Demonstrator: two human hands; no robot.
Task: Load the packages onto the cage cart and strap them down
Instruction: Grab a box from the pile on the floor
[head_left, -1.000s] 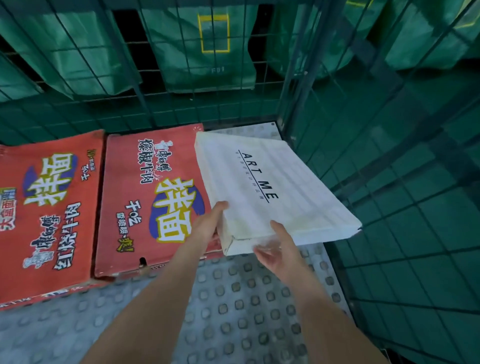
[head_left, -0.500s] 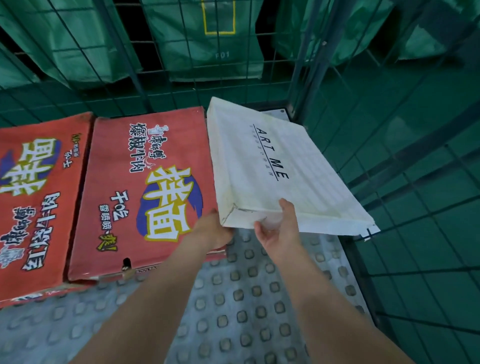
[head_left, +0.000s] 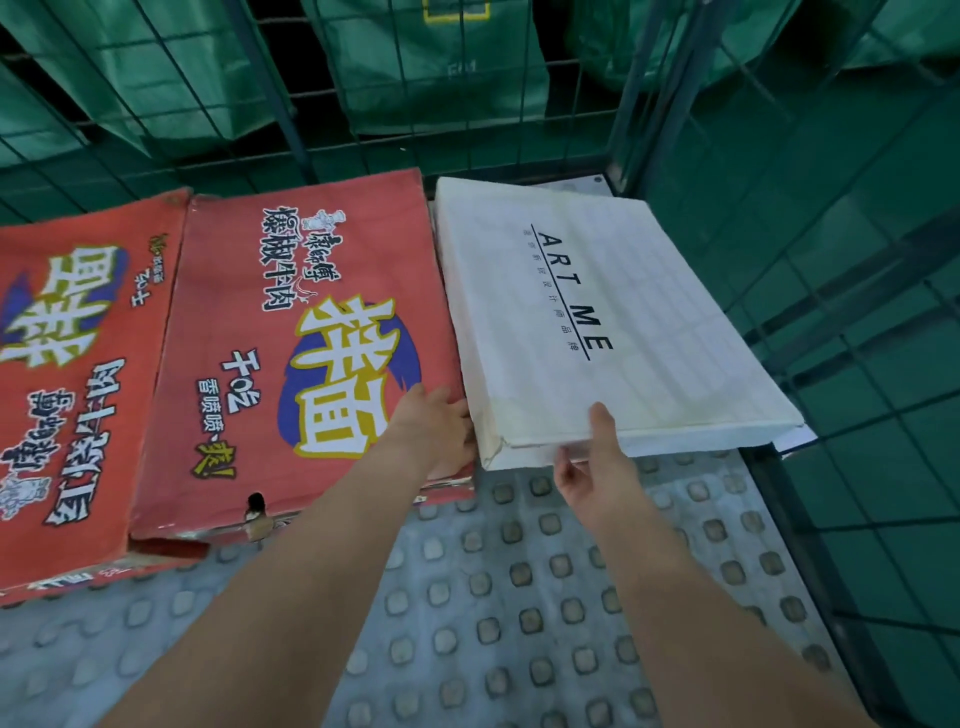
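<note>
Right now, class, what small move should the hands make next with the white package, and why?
Probably slide the right hand out and let go: the white package already sits beside the red box, only its near edge held.

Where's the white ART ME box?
Head view: the white ART ME box sits at the right of the cage cart, between a red noodle carton and the mesh wall, the right hand holding its near edge.

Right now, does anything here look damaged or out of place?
Yes. The middle red box has a torn near edge with a hole; a pale flap sticks out beneath the white package at its near right corner.
</note>
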